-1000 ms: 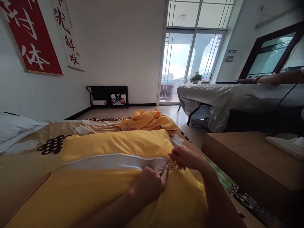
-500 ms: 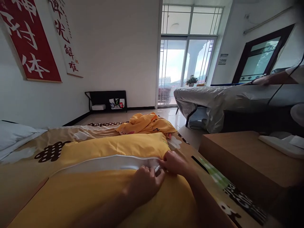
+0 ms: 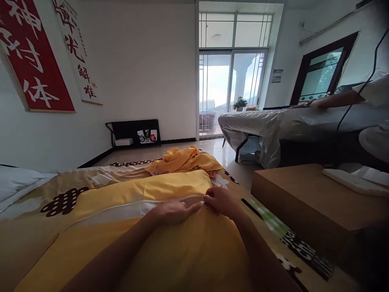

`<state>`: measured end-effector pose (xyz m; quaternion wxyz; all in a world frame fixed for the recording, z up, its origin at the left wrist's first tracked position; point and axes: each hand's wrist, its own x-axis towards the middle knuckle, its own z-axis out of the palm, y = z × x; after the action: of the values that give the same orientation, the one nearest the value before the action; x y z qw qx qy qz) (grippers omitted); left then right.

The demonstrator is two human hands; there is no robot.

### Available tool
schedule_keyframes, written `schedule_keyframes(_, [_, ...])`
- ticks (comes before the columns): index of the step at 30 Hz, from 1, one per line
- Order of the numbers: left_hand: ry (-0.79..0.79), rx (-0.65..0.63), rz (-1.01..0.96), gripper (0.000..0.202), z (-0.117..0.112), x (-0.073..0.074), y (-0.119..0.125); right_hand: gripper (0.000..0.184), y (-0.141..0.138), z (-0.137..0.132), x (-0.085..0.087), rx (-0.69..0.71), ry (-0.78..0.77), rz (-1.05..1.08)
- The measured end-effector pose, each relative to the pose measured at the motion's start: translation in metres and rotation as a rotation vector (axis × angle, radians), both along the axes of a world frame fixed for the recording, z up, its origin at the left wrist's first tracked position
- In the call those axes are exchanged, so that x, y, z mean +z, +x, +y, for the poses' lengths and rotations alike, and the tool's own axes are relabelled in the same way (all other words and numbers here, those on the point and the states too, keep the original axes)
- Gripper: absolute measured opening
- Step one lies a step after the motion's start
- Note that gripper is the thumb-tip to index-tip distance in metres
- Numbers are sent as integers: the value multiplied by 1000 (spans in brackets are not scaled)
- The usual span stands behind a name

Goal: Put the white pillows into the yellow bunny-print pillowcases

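Note:
A yellow pillowcase (image 3: 100,251) lies across the bed in front of me. Its long zipped opening gapes at the left, baring a white pillow (image 3: 112,215). My left hand (image 3: 173,212) is at the opening's right part, thumb along the near edge and fingers partly hidden by the cloth, closed on that edge. Just right of it, my right hand (image 3: 222,201) pinches the right end of the opening between thumb and forefinger. Whether a zipper pull is between those fingertips is too small to tell. Both hands nearly touch.
Crumpled orange cloth (image 3: 185,160) lies beyond the pillowcase on the patterned bedsheet (image 3: 24,239). A white pillow at far left (image 3: 21,182) rests on the bed. Right stands a brown box (image 3: 291,194); behind it, another person's arm (image 3: 337,99) rests on a plastic-covered table (image 3: 267,121).
My left hand has shifted slightly up and left, its thumb now straighter along the edge. The opening's right end is narrower between the hands. My right hand stays pinched near the corner.

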<state>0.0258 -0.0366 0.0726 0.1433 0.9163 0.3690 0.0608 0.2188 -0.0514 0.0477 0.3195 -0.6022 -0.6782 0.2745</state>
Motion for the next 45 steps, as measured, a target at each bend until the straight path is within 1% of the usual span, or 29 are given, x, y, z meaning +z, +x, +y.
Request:
schedule_keyframes(3, [-33,74,15,51,6,3,8,22,1,-2,2,22,19,37])
schedule_keyframes(5, [-11,152,32,47,5,4,16,22,2,-2,1,38,10,74])
schedule_keyframes(6, [24,172,39,43,3,4,20,21,3,-1,1,44,3,89])
schedule_keyframes(7, [80,169,40,37,0,4,24,21,3,-1,0,48,-2,98])
schedule_keyframes(9, [198,103,-3,30,-5,4,31,22,3,-1,0,52,4,101])
schedule_keyframes(10, [220,56,-54,28,-6,4,32,23,3,-2,0,51,14,94])
schedule_keyframes(11, [197,23,-124,27,-6,4,33,23,3,-2,0,47,22,86])
schedule_keyframes(12, [117,8,-210,27,-5,4,33,23,3,-3,1,41,27,79])
schedule_keyframes(14, [-142,16,-402,27,-1,1,32,23,3,-4,3,24,34,63])
schedule_keyframes(16, [-388,50,-565,31,4,-4,31,25,3,-4,3,20,41,51])
schedule_keyframes(17, [-475,66,-623,33,7,-6,31,27,3,-4,3,28,48,49])
schedule_keyframes(18, [-526,86,-659,34,10,-9,33,29,3,-4,2,37,57,48])
schedule_keyframes(20, [-552,136,-684,29,13,-15,38,30,4,-3,0,51,71,44])
schedule_keyframes(22, [-578,182,-695,19,15,-20,42,30,6,-2,-1,60,74,23])
schedule_keyframes(24, [-641,213,-717,15,16,-23,44,30,7,-2,-3,68,71,0])
schedule_keyframes(26, [-688,220,-732,14,16,-24,43,30,8,-2,-4,78,59,-4])
schedule_keyframes(31, [-753,192,-703,10,13,-22,36,27,8,-3,-4,104,18,-9])
schedule_keyframes(33, [-774,198,-734,11,13,-23,36,26,9,-3,-4,108,14,-13])
schedule_keyframes(37, [-777,247,-812,13,13,-29,39,24,11,-2,-4,127,12,2])
schedule_keyframes(39, [-728,237,-798,14,13,-31,40,24,12,-1,-5,138,8,12])
schedule_keyframes(40, [-678,219,-768,15,13,-32,41,24,12,-1,-5,139,5,13])
schedule_keyframes(42, [-503,181,-671,16,13,-32,42,24,11,0,-5,133,3,9])
schedule_keyframes(45, [-153,140,-487,21,10,-32,42,24,11,1,-5,123,0,-3])
